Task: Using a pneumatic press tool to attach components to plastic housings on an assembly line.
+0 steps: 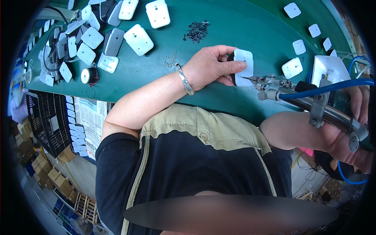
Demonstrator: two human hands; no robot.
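Observation:
My left hand [213, 66] grips a small black-bodied part with a white rounded plate [243, 58] over the green table, thumb pressed on the plate's face. The thin tip of a hose-fed power screwdriver [305, 102] reaches the plate's lower part. At the right edge, my right hand [357, 102] is wrapped around the screwdriver's rear end, partly hidden by the tool. Left of the held part lie a heap of black screws [197, 31] and some small silver screws [171, 59].
Many white plates and black-bodied parts [92, 38] are piled at the left, near a round speaker-like part [90, 75] with wires. Several white plates [292, 68] lie at the right. A white tray [332, 66] and blue hoses [329, 87] crowd the right side.

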